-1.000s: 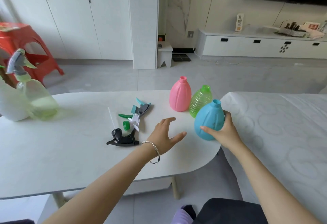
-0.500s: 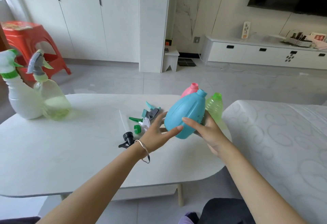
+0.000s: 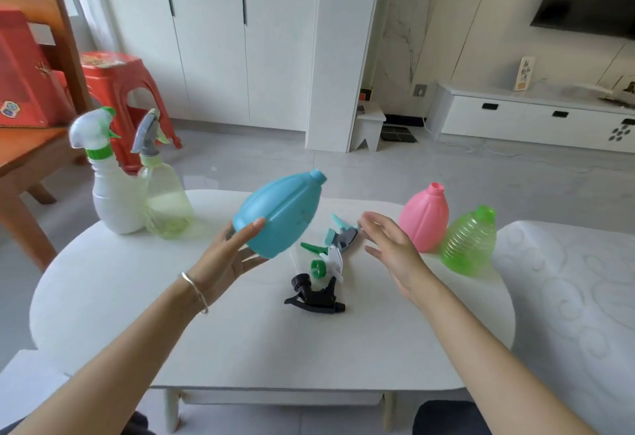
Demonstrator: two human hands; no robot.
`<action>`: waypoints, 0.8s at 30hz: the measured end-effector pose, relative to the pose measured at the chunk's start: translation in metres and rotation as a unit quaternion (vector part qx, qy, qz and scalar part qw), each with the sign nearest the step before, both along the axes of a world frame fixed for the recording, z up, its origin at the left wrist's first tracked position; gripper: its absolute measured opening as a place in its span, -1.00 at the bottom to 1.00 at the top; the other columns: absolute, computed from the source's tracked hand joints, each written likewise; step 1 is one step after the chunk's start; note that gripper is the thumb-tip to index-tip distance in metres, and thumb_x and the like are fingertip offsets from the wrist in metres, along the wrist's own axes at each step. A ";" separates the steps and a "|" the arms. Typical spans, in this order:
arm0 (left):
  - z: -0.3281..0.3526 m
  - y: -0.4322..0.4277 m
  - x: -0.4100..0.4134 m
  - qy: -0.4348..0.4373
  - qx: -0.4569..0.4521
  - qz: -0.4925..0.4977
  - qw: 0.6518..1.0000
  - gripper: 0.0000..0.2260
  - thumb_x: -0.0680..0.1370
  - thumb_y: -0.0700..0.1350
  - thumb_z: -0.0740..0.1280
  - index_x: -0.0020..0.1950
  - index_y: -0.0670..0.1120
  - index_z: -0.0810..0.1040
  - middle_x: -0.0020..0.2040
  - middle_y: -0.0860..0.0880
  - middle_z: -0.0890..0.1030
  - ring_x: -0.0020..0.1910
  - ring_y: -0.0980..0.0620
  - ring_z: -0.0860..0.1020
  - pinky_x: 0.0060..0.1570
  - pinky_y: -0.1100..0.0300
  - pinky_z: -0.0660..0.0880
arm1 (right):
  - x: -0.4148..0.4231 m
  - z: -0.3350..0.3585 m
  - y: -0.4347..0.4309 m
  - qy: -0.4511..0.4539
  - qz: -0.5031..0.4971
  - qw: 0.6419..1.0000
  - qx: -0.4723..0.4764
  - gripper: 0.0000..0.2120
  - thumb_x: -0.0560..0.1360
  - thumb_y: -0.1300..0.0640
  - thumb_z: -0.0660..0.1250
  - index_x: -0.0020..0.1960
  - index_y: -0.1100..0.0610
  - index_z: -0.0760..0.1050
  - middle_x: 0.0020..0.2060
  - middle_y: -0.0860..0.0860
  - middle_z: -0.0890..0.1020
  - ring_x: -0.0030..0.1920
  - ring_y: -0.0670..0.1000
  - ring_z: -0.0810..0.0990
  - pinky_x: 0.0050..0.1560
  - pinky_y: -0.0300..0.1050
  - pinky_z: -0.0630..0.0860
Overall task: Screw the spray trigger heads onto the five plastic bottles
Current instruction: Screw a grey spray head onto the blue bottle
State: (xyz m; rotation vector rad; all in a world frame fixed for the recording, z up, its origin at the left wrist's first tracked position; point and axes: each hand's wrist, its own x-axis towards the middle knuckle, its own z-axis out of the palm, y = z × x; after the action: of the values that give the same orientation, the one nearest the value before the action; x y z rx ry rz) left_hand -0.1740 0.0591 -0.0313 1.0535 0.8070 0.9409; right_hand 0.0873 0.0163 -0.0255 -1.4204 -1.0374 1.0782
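The blue bottle point(image 3: 278, 213) was held tilted above the white table point(image 3: 137, 297), neck up and to the right, its base gripped by the left hand point(image 3: 230, 256). The right hand point(image 3: 391, 249) hovered open just right of it, holding nothing. Below lay three loose trigger heads point(image 3: 324, 269). To the right stood the pink bottle point(image 3: 425, 216) and green bottle point(image 3: 469, 242); far left, two bottles already capped point(image 3: 137, 190).

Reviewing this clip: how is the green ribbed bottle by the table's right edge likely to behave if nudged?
The green ribbed bottle looks see-through and empty, so probably light and easily shoved. It already leans beside the pink bottle, so it may tip. Its round body would likely roll toward the table edge.
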 end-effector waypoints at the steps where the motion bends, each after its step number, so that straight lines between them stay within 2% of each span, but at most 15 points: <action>1: -0.002 0.005 -0.008 -0.002 -0.004 0.006 1.000 -0.20 0.12 0.22 0.57 0.32 0.06 0.45 0.23 -0.02 0.60 0.07 -0.01 0.65 0.04 0.14 0.61 | 0.004 -0.007 0.008 -0.018 -0.015 1.000 -0.017 -0.55 0.48 -0.06 0.33 0.31 0.07 0.42 0.27 0.01 0.53 0.27 -0.07 0.49 0.35 -0.06 0.37; 3: -0.006 0.013 -0.023 -0.022 -0.023 0.015 0.999 -0.29 0.15 0.19 0.56 0.26 0.10 0.49 0.19 -0.01 0.64 0.06 0.00 0.65 0.04 0.12 0.61 | 0.010 -0.019 0.022 -0.045 -0.032 0.997 -0.055 -0.46 0.46 -0.10 0.36 0.36 0.10 0.38 0.32 0.01 0.48 0.25 -0.07 0.44 0.26 -0.15 0.33; 6: -0.012 0.024 -0.033 -0.068 -0.077 0.024 0.994 -0.14 -0.01 0.19 0.64 0.26 0.06 0.49 0.04 -0.03 0.70 0.01 -0.03 0.66 -0.03 0.13 0.63 | 0.013 -0.036 0.044 -0.073 -0.052 0.991 -0.104 -0.28 0.40 -0.16 0.41 0.42 0.15 0.30 0.38 0.06 0.42 0.26 -0.03 0.41 0.18 -0.19 0.28; 10: -0.015 0.036 -0.034 -0.068 -0.077 0.010 0.995 -0.14 0.01 0.19 0.64 0.27 0.07 0.49 0.17 -0.06 0.66 0.06 -0.04 0.65 -0.07 0.16 0.63 | 0.011 -0.051 0.074 -0.144 -0.082 0.971 -0.173 -0.08 0.29 -0.31 0.43 0.46 0.16 0.22 0.43 0.10 0.32 0.42 0.10 0.30 0.31 -0.04 0.31; 13: -0.014 0.046 -0.038 -0.075 -0.058 -0.010 0.995 -0.27 0.15 0.17 0.60 0.29 0.11 0.51 0.24 -0.03 0.62 0.13 -0.04 0.63 -0.06 0.15 0.62 | 0.009 -0.058 0.089 -0.255 -0.073 0.944 -0.197 -0.11 0.25 -0.35 0.42 0.43 0.06 0.29 0.39 0.11 0.28 0.42 0.13 0.23 0.39 0.06 0.28; 17: -0.017 0.058 -0.046 -0.106 -0.053 -0.005 0.993 -0.61 0.43 0.07 0.38 0.26 0.13 0.54 0.26 -0.02 0.61 0.14 -0.03 0.62 -0.04 0.13 0.62 | 0.012 -0.064 0.099 -0.297 -0.045 0.936 -0.185 -0.27 0.23 -0.31 0.47 0.27 0.01 0.40 0.27 0.08 0.32 0.34 0.11 0.26 0.36 0.04 0.30; 20: -0.018 0.061 -0.048 -0.108 -0.042 0.000 0.993 -0.62 0.46 0.06 0.34 0.28 0.13 0.51 0.26 -0.02 0.60 0.15 -0.04 0.62 0.01 0.10 0.61 | 0.011 -0.064 0.100 -0.306 -0.034 0.936 -0.169 -0.29 0.24 -0.25 0.50 0.22 0.09 0.37 0.22 0.06 0.38 0.29 0.09 0.31 0.30 0.02 0.35; 24: -0.015 0.060 -0.046 -0.111 -0.038 0.001 0.993 -0.54 0.41 0.07 0.37 0.32 0.11 0.47 0.24 -0.02 0.62 0.13 -0.03 0.63 0.01 0.11 0.61 | 0.015 -0.063 0.093 -0.332 -0.002 0.927 -0.174 -0.28 0.26 -0.18 0.52 0.29 0.10 0.38 0.25 0.08 0.41 0.32 0.10 0.31 0.31 0.00 0.34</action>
State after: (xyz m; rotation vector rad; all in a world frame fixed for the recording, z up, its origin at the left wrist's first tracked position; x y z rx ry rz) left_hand -0.2203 0.1187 -0.0462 0.8642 0.6545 1.0008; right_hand 0.1026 0.1089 -0.0887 -2.1648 -1.3508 0.8077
